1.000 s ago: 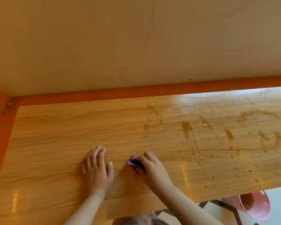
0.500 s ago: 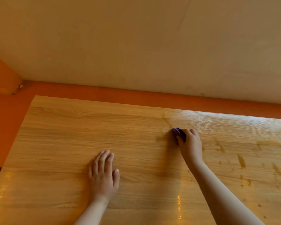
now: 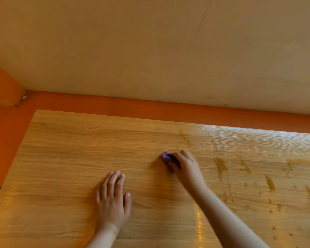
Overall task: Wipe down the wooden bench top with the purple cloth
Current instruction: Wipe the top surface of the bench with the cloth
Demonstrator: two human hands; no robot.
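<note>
The wooden bench top fills the lower half of the view. My right hand grips a small bunched purple cloth and presses it on the wood near the middle; only the cloth's left end shows past my fingers. My left hand lies flat on the bench, fingers straight, nearer to me and to the left of the cloth. Brown wet smears and drops spread over the right part of the top.
A cream wall with an orange lower band runs along the bench's far edge. The left edge of the bench meets an orange side wall. Glossy reflections lie on the near wood.
My right hand first pushed the cloth away from me, then drew it back toward me and slightly left. My left hand has stayed flat in place. The view has shifted left.
</note>
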